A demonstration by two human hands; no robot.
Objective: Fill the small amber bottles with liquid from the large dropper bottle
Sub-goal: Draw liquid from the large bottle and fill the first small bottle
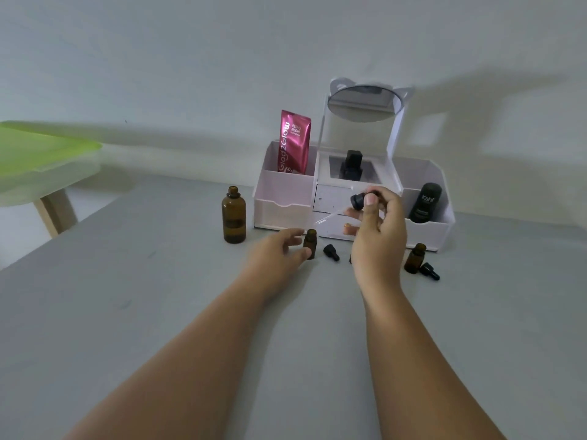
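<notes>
On the grey table, my left hand gripped the small amber bottle, which stood upright. My right hand pinched the dropper up and to the right. Its pipette slanted down-left, tip just above the mouth.

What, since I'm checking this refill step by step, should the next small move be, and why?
Probably lower the dropper until its glass tip enters the open mouth of the small bottle. The right hand pinches the dropper, and its tube slants down toward that bottle, with the tip just above the mouth, not inside. The left hand holds the bottle upright on the table.
</notes>
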